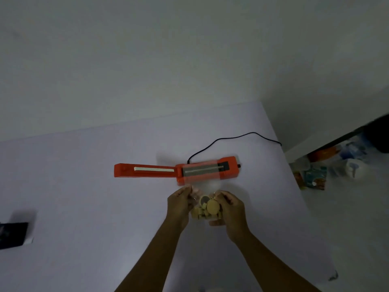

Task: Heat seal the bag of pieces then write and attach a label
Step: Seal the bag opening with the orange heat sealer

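An orange heat sealer lies open on the pale table, its lid arm swung out to the left. A clear plastic bag holds several tan wooden pieces. The bag's open top reaches over the sealer's grey sealing strip. My left hand pinches the bag's left side. My right hand grips its right side and cups the pieces from below. Both hands sit just in front of the sealer.
A black power cord runs from the sealer's back over the table's right edge. A dark flat object on white paper lies at the far left. Bottles and colourful packets clutter the floor to the right.
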Available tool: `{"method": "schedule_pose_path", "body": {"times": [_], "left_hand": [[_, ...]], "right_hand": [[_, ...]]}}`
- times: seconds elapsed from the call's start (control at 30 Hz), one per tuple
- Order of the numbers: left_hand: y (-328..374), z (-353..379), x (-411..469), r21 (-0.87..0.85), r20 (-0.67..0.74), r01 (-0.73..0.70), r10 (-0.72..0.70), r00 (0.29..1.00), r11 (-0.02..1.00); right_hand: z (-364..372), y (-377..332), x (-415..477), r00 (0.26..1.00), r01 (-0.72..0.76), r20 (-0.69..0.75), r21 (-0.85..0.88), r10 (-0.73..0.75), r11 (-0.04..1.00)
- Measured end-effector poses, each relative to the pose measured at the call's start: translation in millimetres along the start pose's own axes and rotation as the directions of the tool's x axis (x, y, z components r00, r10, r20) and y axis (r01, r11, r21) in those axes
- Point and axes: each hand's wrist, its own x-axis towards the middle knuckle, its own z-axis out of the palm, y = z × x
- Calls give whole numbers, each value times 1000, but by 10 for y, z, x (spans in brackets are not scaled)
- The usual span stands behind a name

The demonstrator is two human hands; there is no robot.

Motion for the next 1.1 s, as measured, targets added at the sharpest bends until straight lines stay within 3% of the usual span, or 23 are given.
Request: {"method": "schedule_pose_path", "body": {"times": [0.23, 0.47, 0.63, 0.77, 1.1], "left_hand": [[-27, 54, 168, 71, -47, 33, -29, 998, 997], [144, -304, 247, 318, -106, -42, 79, 991, 947], [422, -787, 294, 513, -121, -108, 196, 973, 852], [701, -981, 231, 601, -22, -323, 419, 908, 731], [916, -1178, 183, 659, 238, -536, 529, 814, 527]], "right_hand": [[-37, 45, 205, 993, -116, 24, 46, 115, 992], [-73, 55, 262, 995, -100, 1, 63, 100, 993], [-83, 55, 282, 997, -77, -11, 57, 78, 995], [-90, 62, 282, 998, -66, -14, 44, 67, 997], [-112, 89, 309, 997, -76, -29, 27, 76, 997]]}}
